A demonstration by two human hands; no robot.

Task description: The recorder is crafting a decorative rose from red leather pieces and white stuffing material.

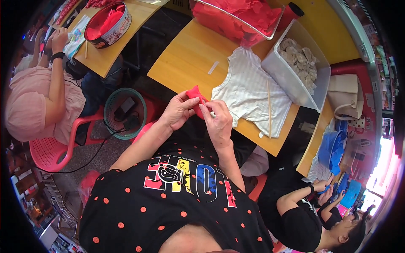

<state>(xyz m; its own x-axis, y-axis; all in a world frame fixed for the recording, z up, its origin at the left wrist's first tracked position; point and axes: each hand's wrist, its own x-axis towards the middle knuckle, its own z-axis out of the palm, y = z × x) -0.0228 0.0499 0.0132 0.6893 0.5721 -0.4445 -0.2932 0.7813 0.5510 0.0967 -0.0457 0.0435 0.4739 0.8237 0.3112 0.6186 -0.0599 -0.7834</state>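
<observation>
Both hands are raised over my lap, at the near edge of a wooden desk (167,67). My left hand (177,111) pinches a small folded piece of red soft material (195,93) between thumb and fingers. My right hand (216,120) grips the same piece from the right, thumb pressed against it. Just beyond them lies a white striped undershirt (249,92) with a thin wooden stick (268,111) on it. A short pale strip (213,68) rests on the bare wood to the left of the shirt.
Behind stand clear bins of red pieces (236,14) and pale pieces (295,59). A green basket (112,122) with black devices sits low left. Co-workers sit left (38,103) and lower right (303,223). A round tin (107,25) and a handbag (346,95) are nearby.
</observation>
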